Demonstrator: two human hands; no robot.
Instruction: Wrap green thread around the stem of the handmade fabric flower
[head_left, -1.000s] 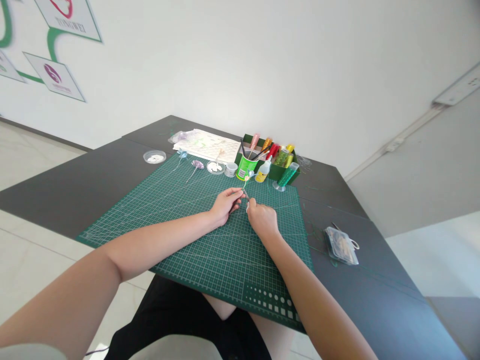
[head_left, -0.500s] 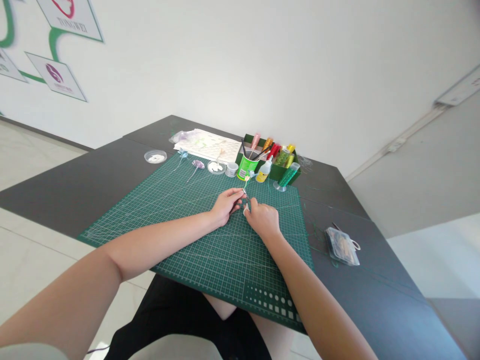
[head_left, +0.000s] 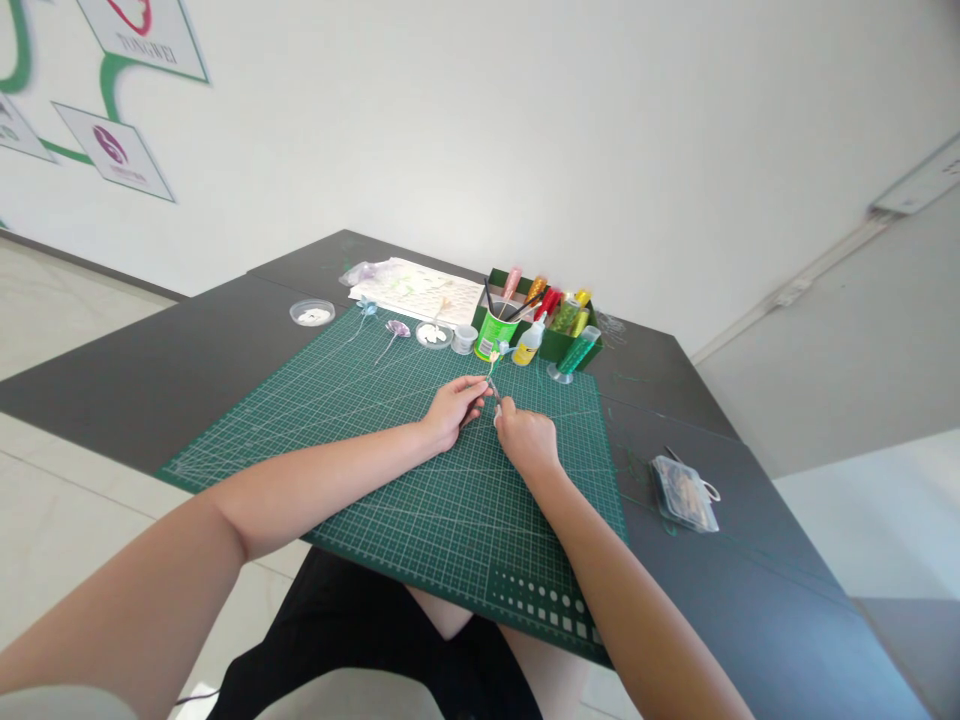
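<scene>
Both my hands meet at the middle of a green cutting mat (head_left: 360,430). My left hand (head_left: 452,408) pinches the thin stem of a small pale flower (head_left: 494,357) whose head points away from me. My right hand (head_left: 525,437) is closed beside it, its fingertips on the same stem just below the left hand's. The stem between the two hands is mostly hidden by the fingers.
Behind the hands stand a green cup of brushes (head_left: 493,334), a glue bottle (head_left: 528,343), a small white jar (head_left: 463,339) and a green box of glitter tubes (head_left: 559,320). Two finished flowers (head_left: 395,329), shallow dishes (head_left: 312,313) and a paper sheet (head_left: 412,286) lie left. A plastic packet (head_left: 681,492) lies right.
My hands have barely shifted; the fingertips have worked slightly round the stem and the flower stays in place.
</scene>
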